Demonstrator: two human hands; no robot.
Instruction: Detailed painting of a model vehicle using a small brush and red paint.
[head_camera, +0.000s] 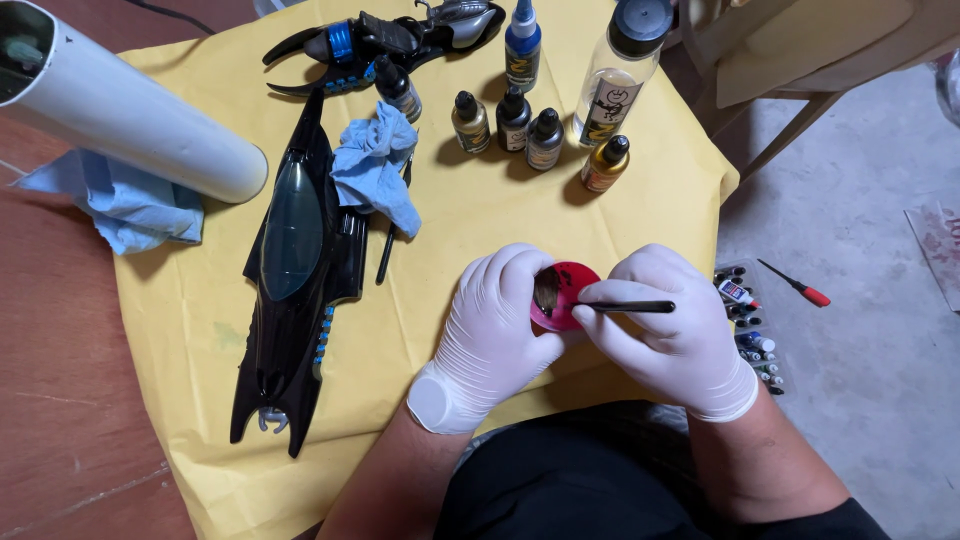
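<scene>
I see a yellow cloth (480, 215) over most of the table (60, 400), the biggest thing in view. At ten o'clock a white tube (130, 115) lies slanted across the cloth's corner, with a pale blue rag (125, 210) under its lower end. Just right of it a long black model (295, 270) runs from eleven down to seven o'clock, its tinted canopy up, with a blue wipe (375, 165) bunched against its upper right flank. A second black model part (390, 40) with blue bands sits at twelve o'clock. Right of that stands a clear bottle (620, 75) with a black cap, and around it several small dropper bottles (515, 120).

Near the centre, slightly toward five o'clock, my left hand (495, 330), in a white glove, is curled around a red disc (562, 295), fingers over its left edge, pinching it. My right hand (675, 330), gloved too, pinches a thin black brush (625, 307) lying level, its tip touching the disc where a dark smear shows.

On the floor at three o'clock a tray of paints (750, 330) rests beside the cloth's edge, and a small red-handled tool (795, 285) lies just beyond it.
</scene>
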